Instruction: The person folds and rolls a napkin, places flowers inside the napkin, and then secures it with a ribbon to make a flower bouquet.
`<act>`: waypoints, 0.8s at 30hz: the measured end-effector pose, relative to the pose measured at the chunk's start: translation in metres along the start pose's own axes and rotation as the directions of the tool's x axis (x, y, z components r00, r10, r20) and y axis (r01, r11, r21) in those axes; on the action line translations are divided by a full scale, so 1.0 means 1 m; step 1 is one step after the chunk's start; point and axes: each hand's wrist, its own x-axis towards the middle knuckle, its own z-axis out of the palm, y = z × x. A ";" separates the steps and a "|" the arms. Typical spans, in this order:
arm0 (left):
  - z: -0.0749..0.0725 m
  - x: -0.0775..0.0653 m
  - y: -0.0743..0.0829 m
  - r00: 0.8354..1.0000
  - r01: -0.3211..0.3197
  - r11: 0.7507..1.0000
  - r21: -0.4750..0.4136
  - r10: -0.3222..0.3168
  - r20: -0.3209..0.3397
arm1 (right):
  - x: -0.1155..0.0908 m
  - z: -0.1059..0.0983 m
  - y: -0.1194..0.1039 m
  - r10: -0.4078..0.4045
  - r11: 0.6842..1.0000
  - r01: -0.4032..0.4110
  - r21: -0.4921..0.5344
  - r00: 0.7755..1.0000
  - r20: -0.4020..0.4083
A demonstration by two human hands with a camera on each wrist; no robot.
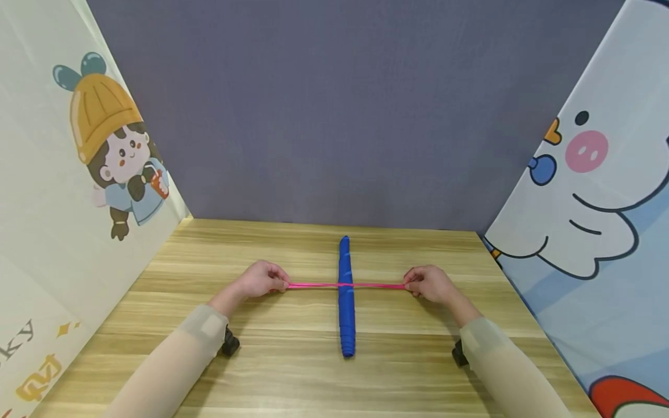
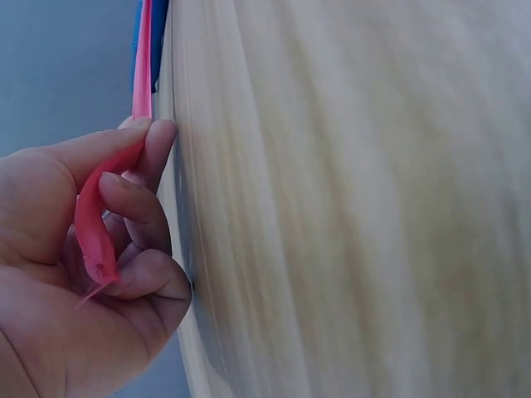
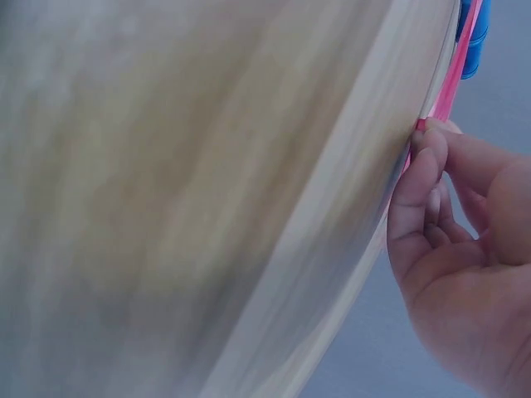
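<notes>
A long, narrow blue roll (image 1: 346, 319), wrapped in overlapping turns and tapering at its far end, lies lengthwise on the wooden table (image 1: 292, 371). Across its middle runs a pink ribbon (image 1: 316, 285), stretched straight out to both sides. On the left, my left hand (image 1: 263, 278) pinches one end between thumb and forefinger. In the left wrist view the loose tail (image 2: 94, 236) of that ribbon hangs down inside the palm. My right hand (image 1: 431, 283) pinches the opposite end with its fingertips, close over the table. Where the ribbon passes under the roll is hidden.
A dark grey-blue panel (image 1: 324, 116) rises behind the table's back edge. Printed cloths with cartoon figures hang at the left (image 1: 42, 191) and right (image 1: 622, 232). Small black devices sit at the left wrist (image 1: 230, 342) and right wrist (image 1: 459, 353).
</notes>
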 end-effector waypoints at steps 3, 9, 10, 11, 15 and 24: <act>0.000 0.000 0.000 1.000 0.008 1.000 0.009 -0.008 0.000 | -0.001 -0.001 0.000 0.008 1.000 -0.008 0.003 1.000 0.003; -0.001 0.002 0.000 1.000 0.028 1.000 -0.001 -0.028 0.008 | -0.001 -0.001 -0.002 0.023 1.000 -0.023 0.003 1.000 0.000; -0.002 0.003 0.000 1.000 0.028 1.000 0.002 -0.029 0.010 | -0.001 -0.001 -0.002 0.019 1.000 -0.019 0.008 1.000 -0.002; -0.002 0.003 -0.001 0.999 0.032 0.999 0.003 -0.032 0.012 | -0.001 -0.001 -0.002 0.014 1.000 -0.014 0.014 1.000 0.000; -0.002 0.003 -0.002 1.000 0.023 1.000 0.011 -0.023 0.015 | -0.003 0.002 -0.003 0.018 0.997 -0.019 0.073 1.000 0.021; 0.006 0.006 0.002 0.997 -0.072 0.997 -0.027 0.072 -0.010 | -0.004 0.009 -0.006 0.045 0.986 -0.050 0.161 0.998 0.033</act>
